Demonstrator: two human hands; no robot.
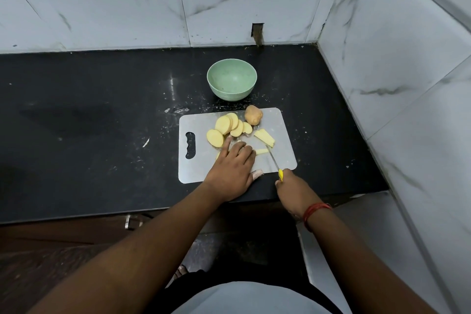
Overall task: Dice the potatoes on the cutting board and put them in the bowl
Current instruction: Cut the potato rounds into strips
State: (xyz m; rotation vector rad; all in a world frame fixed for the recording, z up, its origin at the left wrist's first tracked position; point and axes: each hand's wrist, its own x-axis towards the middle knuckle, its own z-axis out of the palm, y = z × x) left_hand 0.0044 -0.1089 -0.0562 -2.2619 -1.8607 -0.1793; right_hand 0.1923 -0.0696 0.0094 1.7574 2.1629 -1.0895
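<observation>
**Potato slices under our hands**

On the cutting board [188, 168], our left hand [233, 173] presses its curled fingers on a potato strip [262, 151]. Round slices [226, 126] lie just beyond (the bowl [231, 78] sits behind). Our right hand [290, 186] grips the knife [274, 160].

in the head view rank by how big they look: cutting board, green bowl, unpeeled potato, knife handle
1. cutting board
2. green bowl
3. unpeeled potato
4. knife handle, mostly hidden in the right hand, so its true size is unsure

Home kitchen: black stone counter [102, 109], marble-look wall tiles [127, 2], cutting board [285, 158], bowl [232, 79].
</observation>
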